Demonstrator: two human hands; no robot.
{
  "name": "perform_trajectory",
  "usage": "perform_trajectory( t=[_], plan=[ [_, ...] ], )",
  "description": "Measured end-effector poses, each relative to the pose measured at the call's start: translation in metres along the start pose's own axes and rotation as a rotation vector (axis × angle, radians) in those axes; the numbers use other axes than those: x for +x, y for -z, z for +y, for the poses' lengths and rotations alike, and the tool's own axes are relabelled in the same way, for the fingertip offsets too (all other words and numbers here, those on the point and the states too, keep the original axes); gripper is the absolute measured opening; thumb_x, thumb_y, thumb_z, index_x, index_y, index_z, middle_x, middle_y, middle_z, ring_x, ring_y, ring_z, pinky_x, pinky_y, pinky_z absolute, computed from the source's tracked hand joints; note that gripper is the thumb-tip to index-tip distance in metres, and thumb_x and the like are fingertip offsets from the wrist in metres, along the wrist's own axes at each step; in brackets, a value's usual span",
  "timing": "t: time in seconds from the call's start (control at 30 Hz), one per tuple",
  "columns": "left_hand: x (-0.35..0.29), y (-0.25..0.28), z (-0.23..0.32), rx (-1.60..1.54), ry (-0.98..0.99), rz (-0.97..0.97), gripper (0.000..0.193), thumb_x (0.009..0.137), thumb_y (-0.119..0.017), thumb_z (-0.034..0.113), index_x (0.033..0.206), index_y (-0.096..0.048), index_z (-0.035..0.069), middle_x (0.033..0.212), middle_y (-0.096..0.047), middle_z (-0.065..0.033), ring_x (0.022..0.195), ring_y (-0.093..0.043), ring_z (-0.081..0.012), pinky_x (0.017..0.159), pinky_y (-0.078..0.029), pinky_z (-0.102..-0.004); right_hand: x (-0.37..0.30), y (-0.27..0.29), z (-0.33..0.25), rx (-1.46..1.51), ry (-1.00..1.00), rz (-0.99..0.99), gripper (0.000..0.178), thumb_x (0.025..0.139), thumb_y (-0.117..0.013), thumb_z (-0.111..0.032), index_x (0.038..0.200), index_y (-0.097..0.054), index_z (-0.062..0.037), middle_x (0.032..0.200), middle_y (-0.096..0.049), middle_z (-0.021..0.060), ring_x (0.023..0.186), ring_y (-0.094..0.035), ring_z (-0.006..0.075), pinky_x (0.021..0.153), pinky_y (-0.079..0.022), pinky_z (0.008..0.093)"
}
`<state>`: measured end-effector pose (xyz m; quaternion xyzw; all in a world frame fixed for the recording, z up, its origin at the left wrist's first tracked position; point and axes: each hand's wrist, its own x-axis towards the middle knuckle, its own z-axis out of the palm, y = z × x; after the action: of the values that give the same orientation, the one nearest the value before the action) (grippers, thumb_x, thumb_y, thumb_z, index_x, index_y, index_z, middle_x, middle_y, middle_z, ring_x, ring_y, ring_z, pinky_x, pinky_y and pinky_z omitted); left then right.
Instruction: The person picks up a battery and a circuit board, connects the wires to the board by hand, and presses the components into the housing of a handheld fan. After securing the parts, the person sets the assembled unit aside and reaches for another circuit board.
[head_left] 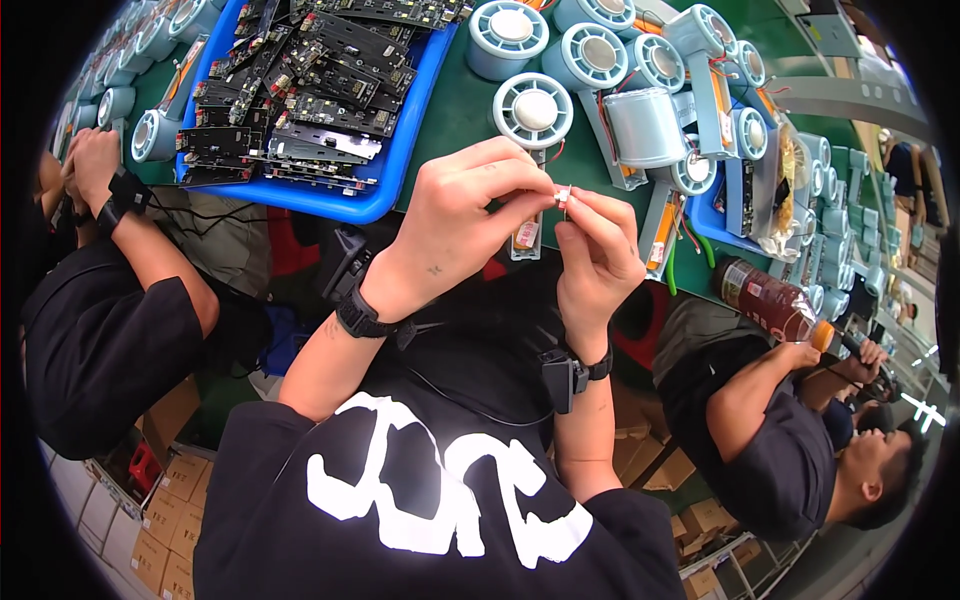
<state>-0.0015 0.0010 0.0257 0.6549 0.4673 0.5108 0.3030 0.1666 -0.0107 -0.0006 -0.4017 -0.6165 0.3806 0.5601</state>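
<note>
My left hand (450,225) and my right hand (598,262) meet at the table's front edge, both closed in a fingertip pinch. Between their fingertips is a small white connector (562,196), with what looks like a thin wire at it; the fingers hide most of it. Just beyond and below them lies a pale blue fan-like unit, its round slotted head (532,111) facing up. Its narrow handle (526,238), with a labelled part inside, shows between my hands. A short red wire sticks out beside the head.
A blue tray (395,195) heaped with black circuit boards stands at the left. More pale blue units (645,128) crowd the right, near green-handled pliers (671,268). One person (105,310) sits at the left; another, at the right, holds a brown bottle (765,297). Cardboard boxes (170,515) sit below.
</note>
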Motion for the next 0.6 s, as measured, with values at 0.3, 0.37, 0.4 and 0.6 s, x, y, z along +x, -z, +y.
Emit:
perform_trajectory(
  t=[0.3, 0.37, 0.4, 0.6],
  plan=[
    [0.0, 0.001, -0.0034, -0.063, 0.025, -0.026, 0.011, 0.079, -0.076, -0.005, 0.09, -0.072, -0.001, 0.086, -0.068, -0.0084, 0.073, -0.067, -0.0153, 0.063, -0.053, -0.0253, -0.0002, 0.0008, 0.0033, -0.016, 0.024, -0.011, 0.028, 0.082, -0.072, 0.011, 0.107, -0.073, -0.0012, 0.11, -0.067, 0.0142, 0.098, -0.069, 0.0219, 0.081, -0.057, 0.0274],
    [0.0012, 0.0017, -0.0029, -0.059, 0.031, -0.032, 0.011, 0.079, -0.076, -0.005, 0.089, -0.072, -0.001, 0.086, -0.068, -0.0086, 0.073, -0.067, -0.0153, 0.063, -0.053, -0.0254, 0.0016, 0.0032, 0.0036, -0.01, 0.022, -0.02, 0.027, 0.082, -0.072, 0.011, 0.107, -0.073, -0.0012, 0.11, -0.067, 0.0143, 0.098, -0.069, 0.0217, 0.081, -0.057, 0.0271],
    [0.0022, 0.0014, -0.0027, -0.085, 0.044, -0.035, 0.011, 0.079, -0.076, -0.005, 0.089, -0.071, -0.002, 0.086, -0.068, -0.0086, 0.072, -0.067, -0.0154, 0.063, -0.053, -0.0255, 0.003, 0.0046, 0.0038, -0.004, 0.021, -0.027, 0.027, 0.082, -0.072, 0.01, 0.107, -0.073, -0.0011, 0.11, -0.067, 0.0143, 0.098, -0.069, 0.0216, 0.081, -0.057, 0.0269],
    [0.0038, 0.0011, -0.008, -0.114, -0.004, -0.031, 0.011, 0.078, -0.076, -0.005, 0.087, -0.07, -0.002, 0.085, -0.069, -0.0088, 0.073, -0.066, -0.0161, 0.064, -0.053, -0.0263, 0.0014, 0.0042, 0.0034, 0.052, -0.049, -0.025, 0.026, 0.083, -0.072, 0.01, 0.107, -0.073, -0.001, 0.111, -0.067, 0.0146, 0.098, -0.069, 0.0211, 0.08, -0.057, 0.0265]
  ],
)
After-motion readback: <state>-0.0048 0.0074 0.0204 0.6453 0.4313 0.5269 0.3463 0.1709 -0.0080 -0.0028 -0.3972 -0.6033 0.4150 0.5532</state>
